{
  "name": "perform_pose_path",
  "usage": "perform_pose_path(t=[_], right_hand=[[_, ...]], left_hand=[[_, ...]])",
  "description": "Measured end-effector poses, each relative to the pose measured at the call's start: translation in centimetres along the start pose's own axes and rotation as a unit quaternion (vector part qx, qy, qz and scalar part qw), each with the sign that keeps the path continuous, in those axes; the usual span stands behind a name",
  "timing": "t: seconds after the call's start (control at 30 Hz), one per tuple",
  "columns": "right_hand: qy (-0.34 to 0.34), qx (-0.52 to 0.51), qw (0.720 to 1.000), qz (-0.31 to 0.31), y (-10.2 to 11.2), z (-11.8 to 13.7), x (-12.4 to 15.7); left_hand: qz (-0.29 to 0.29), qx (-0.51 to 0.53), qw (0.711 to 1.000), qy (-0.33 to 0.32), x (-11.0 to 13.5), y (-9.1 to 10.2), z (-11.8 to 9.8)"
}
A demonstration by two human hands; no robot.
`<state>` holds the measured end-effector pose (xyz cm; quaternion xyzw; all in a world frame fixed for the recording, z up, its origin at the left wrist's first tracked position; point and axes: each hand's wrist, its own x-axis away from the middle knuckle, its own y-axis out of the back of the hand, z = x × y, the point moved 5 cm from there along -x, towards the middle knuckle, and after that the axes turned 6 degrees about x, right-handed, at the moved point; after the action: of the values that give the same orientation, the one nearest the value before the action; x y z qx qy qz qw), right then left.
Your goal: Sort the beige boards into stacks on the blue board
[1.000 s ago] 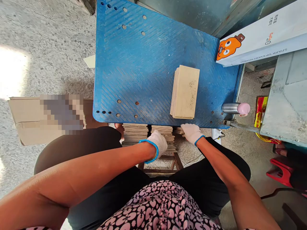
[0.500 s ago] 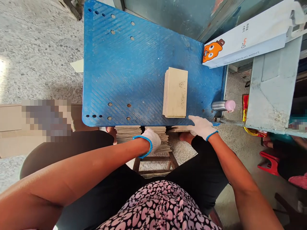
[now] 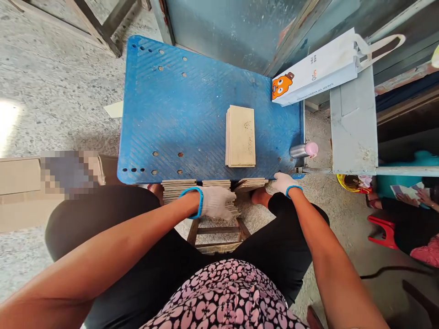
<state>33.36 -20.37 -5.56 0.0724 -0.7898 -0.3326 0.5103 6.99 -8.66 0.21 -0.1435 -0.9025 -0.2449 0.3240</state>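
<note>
My left hand (image 3: 217, 202), in a white knit glove with a blue cuff, is over stacked thin boards (image 3: 181, 187) below the table's near edge. Its fingers are stretched out to the right with a gap between them, and nothing shows in them. My right hand (image 3: 284, 183), gloved alike, is at the near edge of the blue table (image 3: 192, 100), fingers extended, just right of a tilted pile of boards (image 3: 252, 183). Between the two hands, farther back on the tabletop, stands a neat stack of pale rectangular boards (image 3: 243, 137), its top one speckled with dark marks.
A steel flask with a pink lid (image 3: 303, 150) lies at the table's right. Behind it rests a white paper bag (image 3: 318, 68). Under the boards is a wooden stool (image 3: 216, 230). Cardboard boxes (image 3: 20, 183) are at left; another person (image 3: 411, 201) sits at right near a red stool (image 3: 382, 230).
My left hand has turned, its fingers now reaching right over the stacked boards. My right hand has drawn away from the tabletop stack to the table's edge. The camera view has shifted slightly.
</note>
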Motion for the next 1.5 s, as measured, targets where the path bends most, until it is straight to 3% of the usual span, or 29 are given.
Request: perform_pose_path(t=[0.1,0.27,0.47,0.83,1.5], right_hand=[[0.008,-0.014,1.000,0.000,-1.3,0.7,-0.7],[0.033,-0.042,0.999,0.004,-2.8,1.4,-1.6],[0.062,-0.081,0.995,0.020,-4.6,1.7,-3.7],[0.041,-0.125,0.991,0.036,-6.3,1.4,-4.3],[0.066,-0.261,0.963,0.010,-8.4,1.1,-5.2]], left_hand=[[0.009,0.062,0.998,-0.014,-2.6,-1.2,-0.5],[-0.083,0.165,0.983,0.021,-7.3,-1.1,0.7],[-0.105,0.199,0.971,0.079,-10.3,-1.1,2.9],[-0.042,0.216,0.969,0.109,-10.6,-1.5,2.1],[-0.044,0.257,0.959,0.113,-11.9,-2.8,2.3]])
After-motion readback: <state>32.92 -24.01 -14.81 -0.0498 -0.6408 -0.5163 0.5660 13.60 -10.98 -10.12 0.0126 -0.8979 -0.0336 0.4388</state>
